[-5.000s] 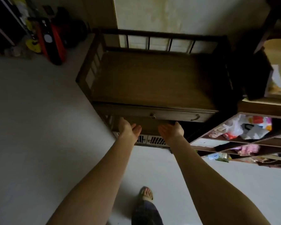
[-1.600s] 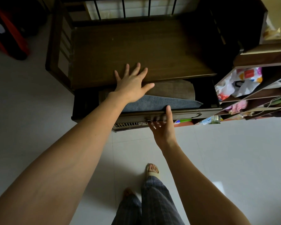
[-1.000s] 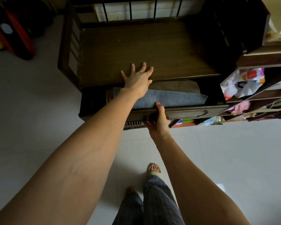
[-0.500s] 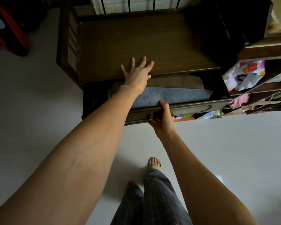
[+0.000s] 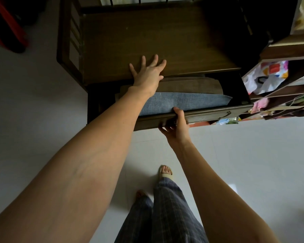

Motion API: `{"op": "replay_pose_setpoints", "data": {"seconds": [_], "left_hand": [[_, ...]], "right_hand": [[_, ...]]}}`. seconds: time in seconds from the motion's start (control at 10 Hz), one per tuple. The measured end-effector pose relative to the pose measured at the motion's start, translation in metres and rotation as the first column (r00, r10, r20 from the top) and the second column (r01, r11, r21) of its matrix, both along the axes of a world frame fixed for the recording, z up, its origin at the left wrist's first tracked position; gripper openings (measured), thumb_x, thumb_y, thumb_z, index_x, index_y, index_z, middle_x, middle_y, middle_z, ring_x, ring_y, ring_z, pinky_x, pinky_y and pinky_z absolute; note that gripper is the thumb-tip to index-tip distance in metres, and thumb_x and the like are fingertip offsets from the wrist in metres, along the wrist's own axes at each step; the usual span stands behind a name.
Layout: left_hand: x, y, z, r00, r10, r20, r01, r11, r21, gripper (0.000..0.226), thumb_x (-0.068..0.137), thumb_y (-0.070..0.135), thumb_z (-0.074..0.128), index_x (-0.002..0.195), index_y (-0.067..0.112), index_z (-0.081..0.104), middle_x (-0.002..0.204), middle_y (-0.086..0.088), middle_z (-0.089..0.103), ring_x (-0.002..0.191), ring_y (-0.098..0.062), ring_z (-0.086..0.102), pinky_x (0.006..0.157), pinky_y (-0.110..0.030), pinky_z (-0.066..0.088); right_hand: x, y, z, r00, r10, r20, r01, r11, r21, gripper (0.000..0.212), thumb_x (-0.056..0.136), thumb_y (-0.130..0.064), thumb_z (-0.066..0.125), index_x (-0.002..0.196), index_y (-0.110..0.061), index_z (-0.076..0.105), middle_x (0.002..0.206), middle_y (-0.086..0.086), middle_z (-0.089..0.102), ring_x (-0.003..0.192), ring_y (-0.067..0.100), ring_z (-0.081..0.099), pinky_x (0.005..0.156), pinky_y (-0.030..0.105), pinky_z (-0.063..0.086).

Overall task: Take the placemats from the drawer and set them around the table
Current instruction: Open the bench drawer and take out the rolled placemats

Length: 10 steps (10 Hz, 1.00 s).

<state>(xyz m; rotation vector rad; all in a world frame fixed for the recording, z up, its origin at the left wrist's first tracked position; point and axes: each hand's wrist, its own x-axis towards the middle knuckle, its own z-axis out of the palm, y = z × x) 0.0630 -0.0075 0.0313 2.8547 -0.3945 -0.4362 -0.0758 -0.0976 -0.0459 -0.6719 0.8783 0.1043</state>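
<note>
While the drawer (image 5: 197,115) stands pulled out, the left hand (image 5: 148,73) lies flat with spread fingers on the table (image 5: 147,37) edge, holding nothing. The placemats sit in the drawer just below and to the right of this hand, with their long axis going left to right along the drawer front. I count two that show: a brown mat (image 5: 191,85) at the back and a blue mat (image 5: 184,102) in front of it (more may hide under them). The right hand (image 5: 175,128) grips the drawer front, thumb over the top edge beside the blue mat. I judge the left hand is nearer to the brown mat, and the right hand to the blue one.
</note>
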Motion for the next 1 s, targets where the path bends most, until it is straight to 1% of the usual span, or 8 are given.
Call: {"op": "replay_pose_setpoints", "data": {"seconds": [0.1, 0.4, 0.5, 0.6, 0.7, 0.8, 0.9, 1.0], "left_hand": [[-0.001, -0.001, 0.003, 1.0, 0.007, 0.003, -0.007, 1.0, 0.004, 0.056, 0.101, 0.024, 0.042, 0.151, 0.034, 0.018, 0.162, 0.003, 0.004, 0.147, -0.035, -0.006, 0.11, -0.07, -0.001], [-0.002, 0.0, 0.005, 1.0, -0.003, -0.004, 0.003, 1.0, 0.004, 0.056, 0.101, 0.023, 0.041, 0.151, 0.034, 0.017, 0.162, 0.003, 0.003, 0.147, -0.035, -0.006, 0.111, -0.07, -0.001], [-0.002, 0.0, 0.004, 1.0, -0.001, -0.003, 0.001, 1.0, 0.009, 0.056, 0.101, 0.023, 0.041, 0.151, 0.034, 0.017, 0.162, 0.003, 0.004, 0.147, -0.035, -0.006, 0.111, -0.07, -0.001], [-0.003, 0.0, 0.005, 1.0, -0.01, -0.002, 0.01, 1.0, 0.019, 0.056, 0.101, 0.023, 0.041, 0.151, 0.034, 0.017, 0.162, 0.002, 0.004, 0.147, -0.036, -0.005, 0.11, -0.07, 0.0], [-0.003, 0.0, 0.005, 1.0, -0.012, -0.009, 0.012, 1.0, 0.025, 0.056, 0.101, 0.023, 0.041, 0.151, 0.034, 0.017, 0.162, 0.002, 0.004, 0.147, -0.035, -0.005, 0.11, -0.071, 0.001], [-0.002, 0.001, 0.011, 0.999, -0.017, -0.038, 0.016, 1.0, -0.016, 0.053, 0.101, 0.024, 0.04, 0.15, 0.031, 0.021, 0.161, 0.001, 0.007, 0.148, -0.034, -0.002, 0.112, -0.068, 0.001], [-0.015, 0.023, 0.021, 1.0, 0.03, 0.001, -0.029, 0.972, -0.231, 0.044, 0.1, 0.028, 0.045, 0.143, 0.025, 0.041, 0.154, -0.002, 0.033, 0.144, -0.026, 0.026, 0.116, -0.053, 0.023], [-0.052, 0.061, 0.024, 0.968, 0.249, 0.038, -0.208, 0.874, -0.44, 0.046, 0.091, 0.042, 0.058, 0.132, 0.022, 0.053, 0.133, 0.001, 0.057, 0.123, -0.016, 0.053, 0.102, -0.038, 0.046]], "right_hand": [[-0.005, 0.003, 0.0, 1.0, -0.02, 0.001, 0.02, 1.0, 0.019, 0.087, 0.066, -0.031, 0.079, 0.138, -0.012, 0.034, 0.112, 0.015, 0.054, 0.101, 0.029, 0.061, 0.081, 0.046, 0.057], [-0.017, -0.002, 0.003, 0.999, -0.039, -0.004, 0.039, 0.999, 0.025, 0.088, 0.062, -0.028, 0.08, 0.135, -0.014, 0.035, 0.102, 0.014, 0.052, 0.092, 0.029, 0.058, 0.078, 0.048, 0.056], [-0.02, -0.002, 0.001, 0.998, -0.056, 0.014, 0.055, 0.998, 0.043, 0.08, 0.068, -0.026, 0.078, 0.133, -0.015, 0.034, 0.104, 0.014, 0.052, 0.094, 0.029, 0.058, 0.084, 0.052, 0.054], [-0.029, 0.003, -0.003, 0.997, -0.077, 0.012, 0.076, 0.994, 0.073, 0.068, 0.08, -0.02, 0.071, 0.134, -0.017, 0.031, 0.099, 0.013, 0.051, 0.087, 0.025, 0.056, 0.09, 0.051, 0.051], [-0.03, 0.001, 0.0, 0.999, -0.036, 0.024, 0.034, 0.995, 0.095, 0.067, 0.081, -0.019, 0.07, 0.136, -0.015, 0.031, 0.104, 0.015, 0.051, 0.091, 0.026, 0.058, 0.09, 0.05, 0.052], [-0.032, -0.012, 0.019, 0.988, 0.146, -0.052, -0.144, 0.989, 0.045, 0.062, 0.082, -0.027, 0.071, 0.132, -0.01, 0.038, 0.12, 0.018, 0.052, 0.104, 0.03, 0.058, 0.092, 0.046, 0.051], [-0.042, -0.036, 0.06, 0.802, 0.518, -0.297, -0.592, 0.758, -0.275, 0.039, 0.084, -0.036, 0.07, 0.106, -0.008, 0.055, 0.11, 0.013, 0.058, 0.089, 0.023, 0.064, 0.086, 0.039, 0.056], [-0.035, -0.059, 0.1, 0.713, 0.573, -0.404, -0.552, 0.104, -0.827, 0.021, 0.084, -0.031, 0.069, 0.079, -0.011, 0.067, 0.075, 0.004, 0.07, 0.065, 0.015, 0.068, 0.071, 0.037, 0.06]]}}
